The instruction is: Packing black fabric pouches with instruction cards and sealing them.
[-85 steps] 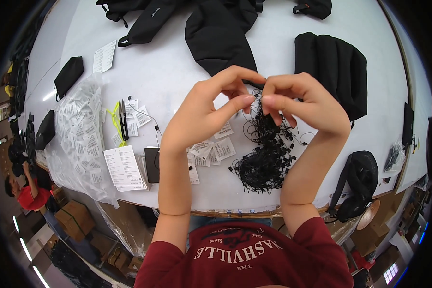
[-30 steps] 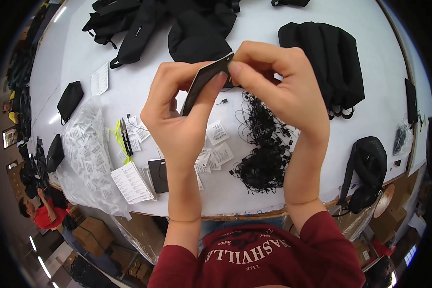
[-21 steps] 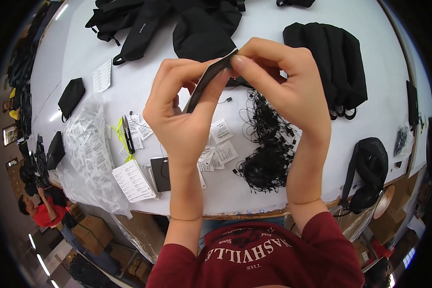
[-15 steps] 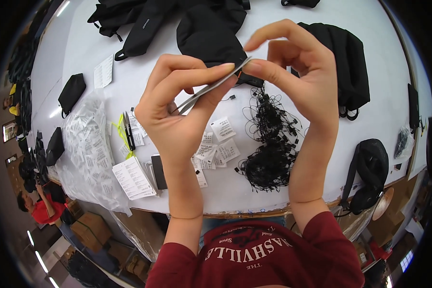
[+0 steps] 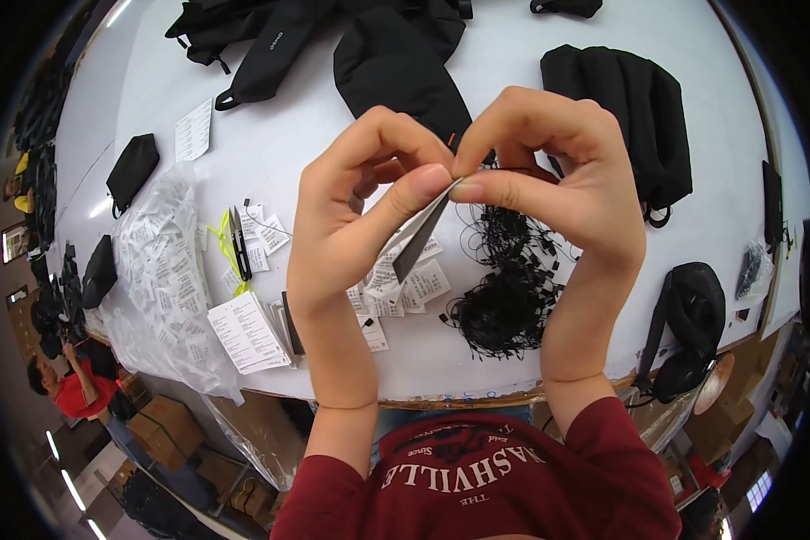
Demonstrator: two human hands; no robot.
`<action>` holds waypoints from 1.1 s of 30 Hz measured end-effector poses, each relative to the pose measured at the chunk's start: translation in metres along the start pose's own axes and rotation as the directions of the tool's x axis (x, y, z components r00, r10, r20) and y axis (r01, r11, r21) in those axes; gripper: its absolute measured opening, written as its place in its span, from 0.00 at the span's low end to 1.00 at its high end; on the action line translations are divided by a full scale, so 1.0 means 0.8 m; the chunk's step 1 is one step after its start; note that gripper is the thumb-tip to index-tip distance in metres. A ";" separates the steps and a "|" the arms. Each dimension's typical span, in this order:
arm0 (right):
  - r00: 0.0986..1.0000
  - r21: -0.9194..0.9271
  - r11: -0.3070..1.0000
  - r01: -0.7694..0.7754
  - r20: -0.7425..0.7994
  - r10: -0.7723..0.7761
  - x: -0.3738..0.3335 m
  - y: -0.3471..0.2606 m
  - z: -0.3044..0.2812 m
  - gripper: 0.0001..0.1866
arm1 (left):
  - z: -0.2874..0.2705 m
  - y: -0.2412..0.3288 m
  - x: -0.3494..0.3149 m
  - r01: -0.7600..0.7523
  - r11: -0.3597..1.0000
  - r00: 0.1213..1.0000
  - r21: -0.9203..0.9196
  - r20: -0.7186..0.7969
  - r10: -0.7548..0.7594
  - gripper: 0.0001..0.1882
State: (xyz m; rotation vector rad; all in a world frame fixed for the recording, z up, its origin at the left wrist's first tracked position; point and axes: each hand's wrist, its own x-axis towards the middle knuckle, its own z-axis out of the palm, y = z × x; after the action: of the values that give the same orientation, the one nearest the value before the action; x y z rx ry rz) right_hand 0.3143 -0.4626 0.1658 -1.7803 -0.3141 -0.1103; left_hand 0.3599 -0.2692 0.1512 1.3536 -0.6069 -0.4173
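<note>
My left hand (image 5: 333, 225) pinches a pair of hang tags (image 5: 420, 241), one white and one dark grey, by their upper end between thumb and fingers. The tags hang slanted below the fingertips. At that same end my right hand (image 5: 567, 171) is closed, thumb against index finger, its tips touching the left ones. A thin dark string (image 5: 520, 169) shows by the right fingers; its link to the tags is hidden. Below the hands lie a tangled heap of black tag strings (image 5: 504, 310) and several loose white printed labels (image 5: 426, 283).
To the left are black-handled thread snips (image 5: 239, 243), a stack of white printed cards (image 5: 247, 333) and a clear plastic bag of labels (image 5: 157, 270). Black bags (image 5: 400, 76) lie across the far side, another black bag (image 5: 625, 117) at right. A black strapped item (image 5: 693, 315) rests near the right edge.
Both hands have drawn lower and closer together. The tags have swung from slanting above the left palm to hanging below the fingertips. My right index finger has come down onto the thumb.
</note>
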 end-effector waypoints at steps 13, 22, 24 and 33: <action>0.976 0.257 0.942 -0.214 0.032 0.213 -0.009 0.017 -0.027 0.08 | 0.001 -0.086 0.031 -0.103 0.807 0.965 0.582 -0.139 0.223 0.10; 0.956 0.251 0.955 -0.156 -0.204 0.210 -0.028 0.025 -0.057 0.08 | 0.008 -0.103 0.023 -0.041 0.496 0.999 0.868 0.033 0.024 0.16; 0.969 0.266 0.952 -0.153 -0.148 0.197 -0.028 0.027 -0.057 0.07 | 0.011 -0.105 0.024 -0.035 0.491 0.999 0.870 0.018 0.039 0.15; 0.937 0.140 0.940 -0.311 -0.122 0.328 -0.021 0.034 -0.047 0.09 | 0.000 -0.049 0.020 -0.069 0.601 0.990 0.796 -0.019 0.139 0.10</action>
State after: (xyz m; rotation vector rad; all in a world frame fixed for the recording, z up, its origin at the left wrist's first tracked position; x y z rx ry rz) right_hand 0.3089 -0.5074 0.1451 -1.6721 0.0752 0.0131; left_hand 0.3746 -0.2856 0.1153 2.1731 -0.8532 0.0479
